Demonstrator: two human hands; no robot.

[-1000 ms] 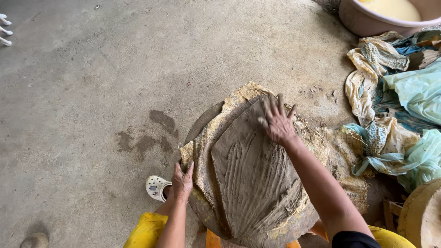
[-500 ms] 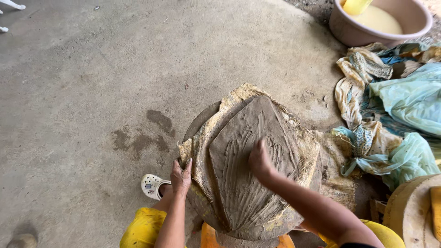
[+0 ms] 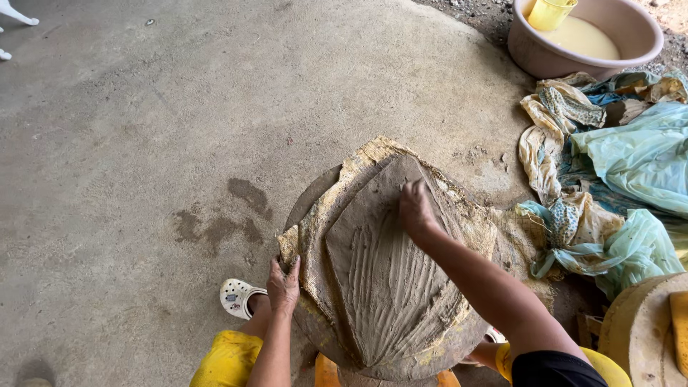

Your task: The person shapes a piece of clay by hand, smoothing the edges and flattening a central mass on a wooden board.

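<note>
A flat slab of wet grey clay (image 3: 390, 276), scored with finger grooves, lies on a sheet of coarse sacking (image 3: 459, 208) over a round board (image 3: 315, 197). My right hand (image 3: 416, 208) presses its curled fingers into the clay near the slab's far tip. My left hand (image 3: 284, 285) grips the near left edge of the sacking and board. Nothing is held in my right hand; it only touches the clay.
A pink basin (image 3: 638, 32) of pale liquid with a yellow cup (image 3: 550, 12) sits at the far right. Crumpled cloths and plastic bags (image 3: 623, 172) lie to the right. A round wooden block (image 3: 641, 337) is near right. My white clog (image 3: 236, 296) rests on the concrete floor (image 3: 143, 143).
My right hand drew back down the clay toward me, then moved up again toward the slab's far tip. My left hand stayed on the edge.
</note>
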